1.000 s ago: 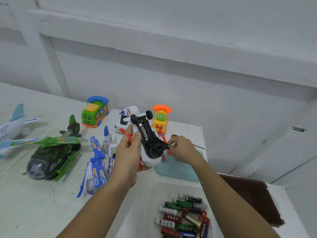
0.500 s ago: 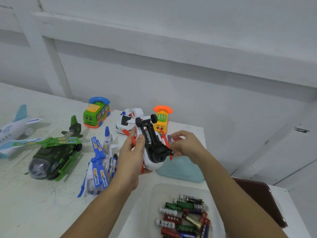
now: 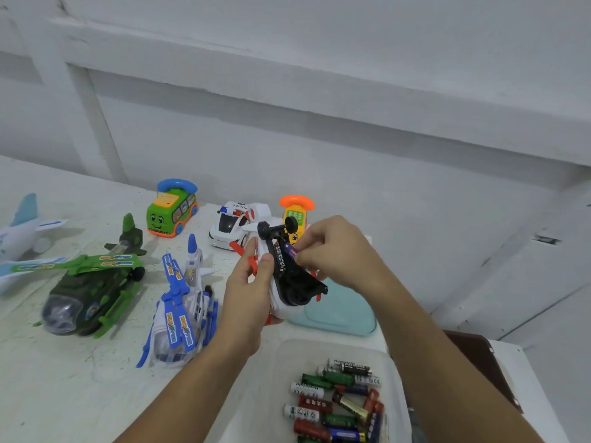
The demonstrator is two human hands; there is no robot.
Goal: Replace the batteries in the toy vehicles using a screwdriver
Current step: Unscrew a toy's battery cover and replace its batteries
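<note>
At the far left of the white table [image 3: 64,394] we see a pale blue toy plane [image 3: 22,235]. Next come a green helicopter [image 3: 89,282] and a blue-and-white helicopter [image 3: 182,308], with a green bus toy [image 3: 171,207] farther back. Near the middle, the left hand [image 3: 249,292] curls round the white toy helicopter [image 3: 292,284] and holds it belly-up above the table, thumb against its side. A black battery [image 3: 279,259] lies in its open underside. Just right of that, the right hand [image 3: 335,251] pinches a purple battery [image 3: 290,250] between thumb and fingertips, at the compartment beside the black one. Behind the hands stand a police car [image 3: 230,223] and an orange phone toy [image 3: 295,212], and a teal lid [image 3: 342,311] lies on the table beneath them. Nearest us, between the forearms, a clear tray [image 3: 281,362] holds loose batteries [image 3: 339,401].
</note>
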